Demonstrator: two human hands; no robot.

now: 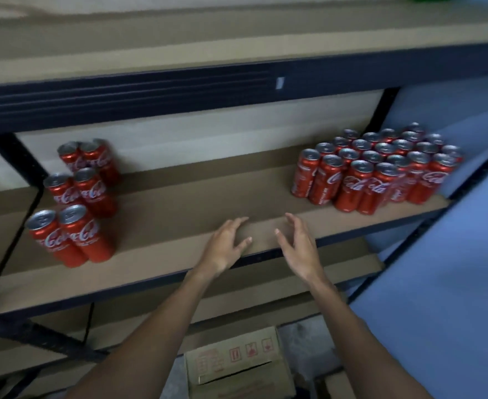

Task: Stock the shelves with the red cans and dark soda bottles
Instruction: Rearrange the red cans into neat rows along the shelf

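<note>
Several red cans stand in pairs at the left end of the middle shelf. A larger block of red cans fills the shelf's right end. My left hand and my right hand hover over the shelf's front edge, between the two groups. Both hands are empty, fingers loosely spread, palms facing each other. No dark soda bottles are in view.
A dark metal beam carries the upper shelf above. A lower shelf board sits below. On the floor stands a cardboard box. A blue wall closes the right side.
</note>
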